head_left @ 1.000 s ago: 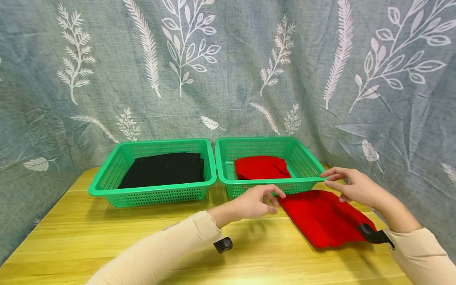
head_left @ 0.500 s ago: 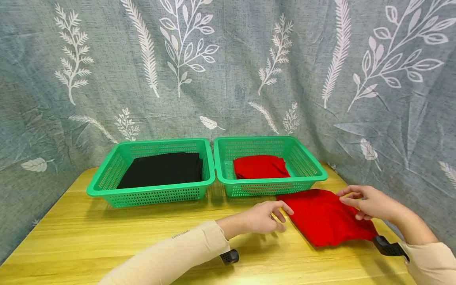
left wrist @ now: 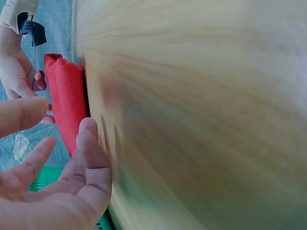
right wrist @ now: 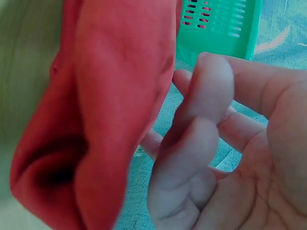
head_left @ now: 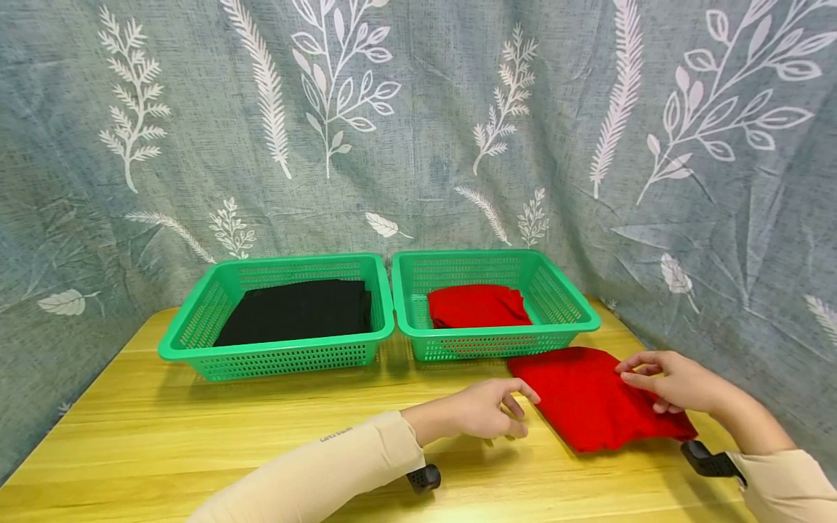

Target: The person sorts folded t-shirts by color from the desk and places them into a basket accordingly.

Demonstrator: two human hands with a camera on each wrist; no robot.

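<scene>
A folded red cloth (head_left: 585, 407) lies on the table, its far edge close to the right basket. Beside its left edge hovers my left hand (head_left: 487, 410), fingers apart and loosely bent, with nothing between them. My right hand (head_left: 680, 381) is over the cloth's right part, fingers relaxed. In the right wrist view, a gap shows between most of the right hand (right wrist: 230, 139) and the thick red folds (right wrist: 115, 96); whether any fingertip touches them I cannot tell. The left wrist view has the red cloth (left wrist: 67, 91) standing slightly thick between both hands.
Two green plastic baskets stand side by side at the back: the left basket (head_left: 281, 350) holds folded black cloth (head_left: 297, 312), the right basket (head_left: 497, 332) a folded red cloth (head_left: 477, 306). A patterned curtain (head_left: 418, 145) hangs behind the wooden table (head_left: 196, 436).
My left hand has come lower and slightly right. My right hand has drawn away from the basket's corner, down and to the right over the red cloth, which has barely moved.
</scene>
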